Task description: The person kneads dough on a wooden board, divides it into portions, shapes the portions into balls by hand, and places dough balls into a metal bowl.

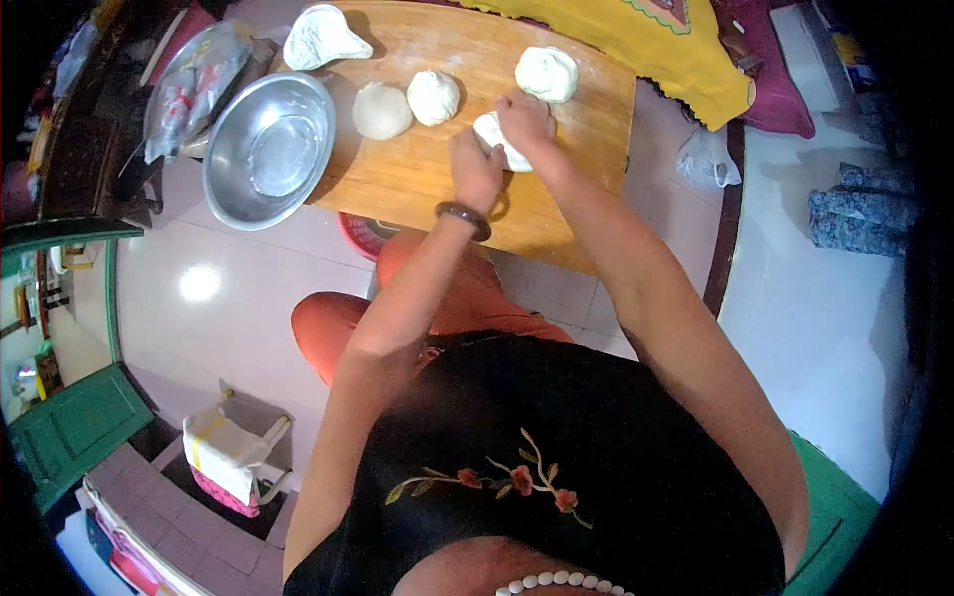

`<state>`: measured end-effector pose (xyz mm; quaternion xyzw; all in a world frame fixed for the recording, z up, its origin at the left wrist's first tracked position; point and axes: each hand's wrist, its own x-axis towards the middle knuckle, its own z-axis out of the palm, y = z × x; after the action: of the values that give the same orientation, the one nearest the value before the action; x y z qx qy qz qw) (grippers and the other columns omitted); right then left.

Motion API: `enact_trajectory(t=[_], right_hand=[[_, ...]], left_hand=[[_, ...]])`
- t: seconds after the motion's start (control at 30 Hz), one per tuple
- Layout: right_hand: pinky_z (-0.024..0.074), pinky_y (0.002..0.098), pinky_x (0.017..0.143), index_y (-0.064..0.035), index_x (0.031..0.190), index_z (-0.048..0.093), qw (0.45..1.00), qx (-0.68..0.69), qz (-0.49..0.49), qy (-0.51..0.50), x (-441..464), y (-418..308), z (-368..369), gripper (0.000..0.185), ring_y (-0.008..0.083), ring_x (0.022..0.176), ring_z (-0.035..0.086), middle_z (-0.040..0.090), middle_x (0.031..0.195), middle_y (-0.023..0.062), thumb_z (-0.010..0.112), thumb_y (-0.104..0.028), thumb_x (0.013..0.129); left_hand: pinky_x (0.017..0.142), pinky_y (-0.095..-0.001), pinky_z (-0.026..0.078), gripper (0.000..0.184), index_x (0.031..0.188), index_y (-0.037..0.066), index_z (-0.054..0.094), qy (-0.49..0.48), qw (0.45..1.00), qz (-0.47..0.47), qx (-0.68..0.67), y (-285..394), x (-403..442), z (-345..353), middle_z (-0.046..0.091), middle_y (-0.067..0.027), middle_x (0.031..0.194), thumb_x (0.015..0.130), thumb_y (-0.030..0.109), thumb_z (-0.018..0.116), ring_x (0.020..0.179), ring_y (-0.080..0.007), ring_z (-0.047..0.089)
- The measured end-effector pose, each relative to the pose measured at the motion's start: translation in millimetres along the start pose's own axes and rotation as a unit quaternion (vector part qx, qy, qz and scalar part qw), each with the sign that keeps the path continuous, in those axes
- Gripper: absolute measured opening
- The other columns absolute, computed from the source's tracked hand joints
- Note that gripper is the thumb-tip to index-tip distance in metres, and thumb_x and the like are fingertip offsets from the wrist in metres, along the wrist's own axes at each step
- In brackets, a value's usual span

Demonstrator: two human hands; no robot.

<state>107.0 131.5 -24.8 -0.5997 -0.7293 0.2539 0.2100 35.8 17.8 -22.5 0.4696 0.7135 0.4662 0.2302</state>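
Observation:
A white lump of dough (517, 159) lies on the wooden board, under and between my two hands. My left hand (477, 171), with a dark bangle at the wrist, cups its left side. My right hand (527, 121) presses on its upper right with curled fingers. Just beyond the right hand sits a rounded dough ball (547, 74). Left of my hands are a smaller dough ball (433, 97) and a flat dough disc (383, 110). Parts of the lump are hidden by my fingers.
The wooden board (586, 199) carries a floury white bag-like thing (323, 38) at its far left. A metal basin (221, 169) stands at the left edge, beside plastic bags (194, 94). Yellow cloth (686, 50) borders the far right. A stool (221, 452) stands on the floor.

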Motion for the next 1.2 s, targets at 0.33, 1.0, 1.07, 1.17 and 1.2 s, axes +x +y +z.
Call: enact_trajectory(t=[0.33, 1.0, 1.07, 1.17, 1.2], right_hand=[[0.0445, 0.0460, 0.083, -0.0013, 0.084, 0.062, 0.974, -0.006, -0.160, 0.163, -72.7, 39.6, -38.4, 0.026, 0.0349, 0.092, 0.055, 0.060, 0.091, 0.0165, 0.051, -0.024, 0.092], [0.0542, 0.0483, 0.070, -0.0076, 0.082, 0.071, 0.985, -0.130, -0.073, 0.091, -9.4, 12.0, -21.3, 0.045, 0.0360, 0.080, 0.068, 0.070, 0.085, 0.0167, 0.040, -0.035, 0.099], [0.0514, 0.0527, 0.075, -0.0072, 0.087, 0.072, 0.990, -0.136, -0.013, 0.033, -3.5, 15.4, -15.6, 0.048, 0.0418, 0.082, 0.066, 0.070, 0.095, 0.0188, 0.037, -0.038, 0.100], [0.0484, 0.0507, 0.075, -0.0033, 0.086, 0.070, 0.993, -0.083, -0.079, 0.000, -44.7, -27.0, -55.7, 0.040, 0.0425, 0.087, 0.063, 0.067, 0.093, 0.0231, 0.045, -0.032, 0.097], [0.0474, 0.0502, 0.076, -0.0017, 0.086, 0.068, 0.986, -0.036, -0.157, 0.044, -53.4, -23.0, -53.1, 0.033, 0.0421, 0.086, 0.061, 0.065, 0.091, 0.0227, 0.049, -0.027, 0.095]], left_hand=[[0.082, -0.0475, 0.049, 0.036, 0.109, 0.001, 0.058, -0.067, 0.963, 0.236, 0.107, 38.1, -40.3, -7.1, 0.055, -0.0213, 0.106, 0.074, -0.002, 0.062, 0.096, -0.0415, 0.055], [0.054, -0.0251, 0.046, 0.030, 0.114, -0.003, 0.053, -0.041, 0.967, -0.114, -0.222, -14.1, -60.8, -0.5, 0.058, -0.0034, 0.081, 0.095, 0.018, 0.062, 0.067, -0.0083, 0.055], [0.051, -0.0239, 0.041, 0.025, 0.107, -0.001, 0.052, -0.073, 0.953, -0.101, -0.276, -32.0, -59.0, 0.3, 0.055, -0.0015, 0.076, 0.098, 0.021, 0.059, 0.064, -0.0082, 0.051], [0.055, -0.0248, 0.043, 0.041, 0.123, -0.005, 0.048, -0.107, 0.844, -0.196, -0.488, -32.5, -48.9, 0.8, 0.055, -0.0034, 0.078, 0.097, 0.025, 0.061, 0.066, -0.0092, 0.051], [0.052, -0.0224, 0.041, 0.040, 0.121, -0.002, 0.045, -0.132, 0.819, -0.211, -0.517, -16.2, -45.7, -9.2, 0.055, -0.0039, 0.080, 0.098, 0.026, 0.060, 0.063, -0.0078, 0.049]])
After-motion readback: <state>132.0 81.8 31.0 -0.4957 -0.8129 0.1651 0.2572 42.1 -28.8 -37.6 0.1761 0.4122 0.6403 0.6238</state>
